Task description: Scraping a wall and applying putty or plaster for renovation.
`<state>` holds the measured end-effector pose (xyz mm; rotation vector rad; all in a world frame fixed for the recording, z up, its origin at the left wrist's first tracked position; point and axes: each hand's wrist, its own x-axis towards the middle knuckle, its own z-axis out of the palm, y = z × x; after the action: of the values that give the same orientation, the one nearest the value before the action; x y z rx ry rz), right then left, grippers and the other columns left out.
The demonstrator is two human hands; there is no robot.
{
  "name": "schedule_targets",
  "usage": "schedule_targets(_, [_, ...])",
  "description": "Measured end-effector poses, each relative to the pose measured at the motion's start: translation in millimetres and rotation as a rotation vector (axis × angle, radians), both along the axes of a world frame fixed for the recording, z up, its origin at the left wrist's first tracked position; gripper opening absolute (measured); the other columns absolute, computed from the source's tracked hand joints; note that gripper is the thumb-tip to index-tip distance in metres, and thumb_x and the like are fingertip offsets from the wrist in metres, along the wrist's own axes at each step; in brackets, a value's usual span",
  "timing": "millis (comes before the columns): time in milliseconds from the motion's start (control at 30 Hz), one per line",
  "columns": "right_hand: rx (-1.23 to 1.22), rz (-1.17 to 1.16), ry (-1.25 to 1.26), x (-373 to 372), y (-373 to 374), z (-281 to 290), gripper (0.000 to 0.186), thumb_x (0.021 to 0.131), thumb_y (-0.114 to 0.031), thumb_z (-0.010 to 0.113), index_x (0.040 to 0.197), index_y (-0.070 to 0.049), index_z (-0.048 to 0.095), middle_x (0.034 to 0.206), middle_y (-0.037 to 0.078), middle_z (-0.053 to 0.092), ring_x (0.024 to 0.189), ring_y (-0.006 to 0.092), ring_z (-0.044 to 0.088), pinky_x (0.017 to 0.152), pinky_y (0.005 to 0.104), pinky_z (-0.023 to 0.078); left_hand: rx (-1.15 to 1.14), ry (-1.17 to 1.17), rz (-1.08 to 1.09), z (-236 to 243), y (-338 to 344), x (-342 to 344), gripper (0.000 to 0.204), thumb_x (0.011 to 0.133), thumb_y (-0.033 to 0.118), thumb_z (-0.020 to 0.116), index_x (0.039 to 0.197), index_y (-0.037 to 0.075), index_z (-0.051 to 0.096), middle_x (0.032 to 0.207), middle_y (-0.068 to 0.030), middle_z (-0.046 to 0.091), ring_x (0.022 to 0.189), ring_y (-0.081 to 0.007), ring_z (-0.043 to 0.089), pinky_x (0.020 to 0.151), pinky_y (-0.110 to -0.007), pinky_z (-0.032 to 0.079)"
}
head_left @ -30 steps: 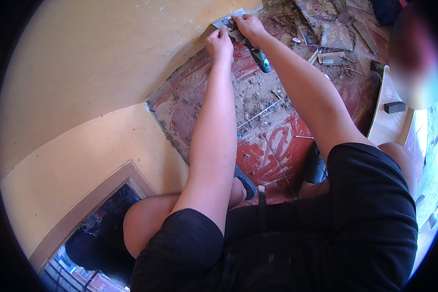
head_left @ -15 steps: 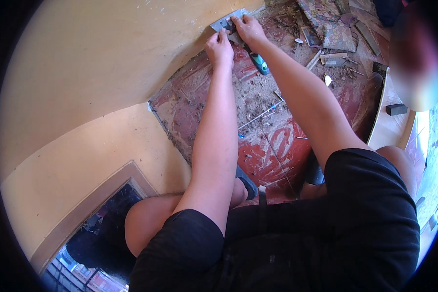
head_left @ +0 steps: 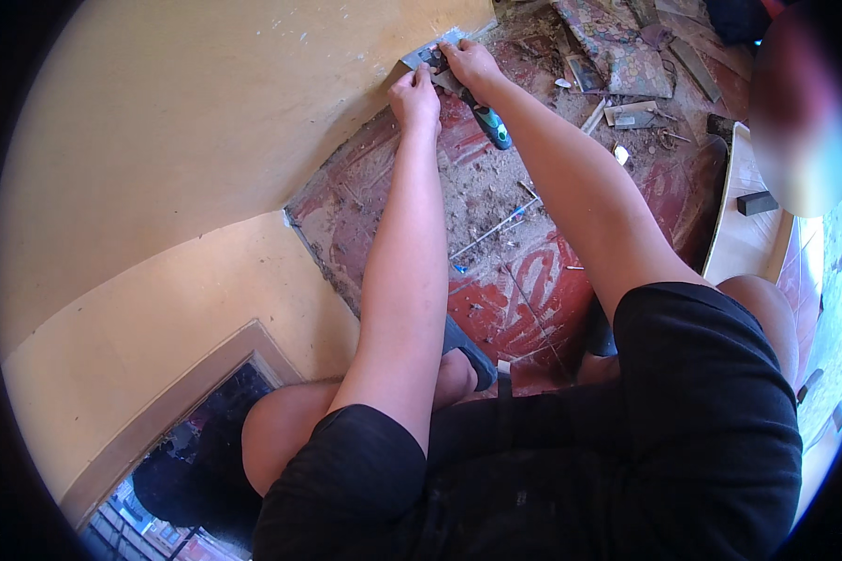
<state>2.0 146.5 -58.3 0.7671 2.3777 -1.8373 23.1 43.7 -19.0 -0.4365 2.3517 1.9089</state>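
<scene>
Fingers [head_left: 419, 82] of the left hand [head_left: 415, 96] are curling shut, pressing down on a small grey metal plate [head_left: 428, 54] at the foot of the yellow wall [head_left: 206, 122]. Right hand [head_left: 470, 64] is wrapping closed around a screwdriver [head_left: 482, 114], its green-and-black handle poking out toward the person, the tip hidden at the plate. Both forearms are stretching forward over the dusty red floor [head_left: 496, 280], where loose debris [head_left: 627, 117] is lying just beyond.
</scene>
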Motion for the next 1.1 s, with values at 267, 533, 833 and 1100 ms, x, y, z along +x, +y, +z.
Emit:
schedule_targets(267, [-0.195, 0.026, -0.062, -3, -1, 10, 0.046, 0.083, -0.040, 0.051, 0.096, 0.004, 0.060, 0.095, 0.023, 0.062, 0.089, 0.0328, 0.061, 0.077, 0.0382, 0.047, -0.184, 0.077, -0.021, 0, -5, -7, 0.026, 0.086, 0.020, 0.058, 0.085, -0.004, 0.067, 0.068, -0.0053, 0.062, 0.058, -0.0095, 0.051, 0.056, -0.028, 0.043])
schedule_targets(533, [-0.109, -0.045, 0.185, -1, 8, -11, 0.039, 0.087, -0.036, 0.053, 0.081, 0.003, 0.056, 0.065, 0.011, 0.060, 0.055, 0.0184, 0.058, 0.050, 0.0318, 0.047, -0.190, 0.167, -0.022, -4, 7, 1, 0.024, 0.087, 0.019, 0.057, 0.083, -0.003, 0.067, 0.065, -0.0044, 0.061, 0.058, -0.0088, 0.050, 0.056, -0.027, 0.043])
schedule_targets(833, [-0.062, 0.016, -0.003, 18, -19, -2, 0.048, 0.083, -0.041, 0.052, 0.093, 0.005, 0.059, 0.098, 0.027, 0.059, 0.093, 0.0381, 0.058, 0.079, 0.0413, 0.045, -0.070, 0.061, 0.006, -23, -22, 10, 0.025, 0.086, 0.019, 0.059, 0.085, -0.005, 0.066, 0.069, -0.0056, 0.063, 0.059, -0.0096, 0.053, 0.056, -0.027, 0.044])
schedule_targets(1100, [0.034, 0.048, -0.074, -2, -10, 13, 0.049, 0.084, -0.041, 0.048, 0.101, 0.004, 0.058, 0.102, 0.026, 0.059, 0.099, 0.0368, 0.057, 0.086, 0.0408, 0.044, -0.135, 0.039, 0.009, -13, -14, -8, 0.026, 0.085, 0.019, 0.059, 0.086, -0.006, 0.066, 0.072, -0.0061, 0.064, 0.064, -0.0101, 0.054, 0.060, -0.027, 0.045])
